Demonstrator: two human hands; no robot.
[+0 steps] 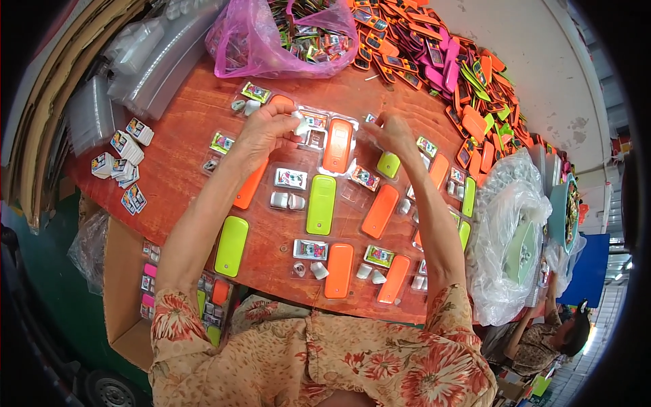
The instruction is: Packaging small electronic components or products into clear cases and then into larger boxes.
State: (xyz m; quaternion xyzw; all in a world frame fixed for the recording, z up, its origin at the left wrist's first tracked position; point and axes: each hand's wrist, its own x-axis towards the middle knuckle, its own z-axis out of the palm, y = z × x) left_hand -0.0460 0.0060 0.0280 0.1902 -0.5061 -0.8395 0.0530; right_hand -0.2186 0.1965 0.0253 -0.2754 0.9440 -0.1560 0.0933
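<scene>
Now both hands are up over the red-brown counter, working above one clear plastic tray that holds an orange toy phone. Left hand first: its fingers are pinched narrow on a small whitish piece, held right at the tray's left edge, just over a little printed card. Right hand sits just beside the tray on the other side, fingers drawn close together at the tips; whether they grip anything, I cannot tell.

Around them the counter is busy. A lime-green phone lies in its tray below the orange one, another green one nearer the left forearm, more orange ones along the near edge. Far left, small stacks of printed cards sit well apart from the hands. At the far edge, a pink plastic bag full of small packets, and beside it a big heap of orange, pink and green phones. On the right, a clear plastic bag bulges by the counter's edge.
</scene>
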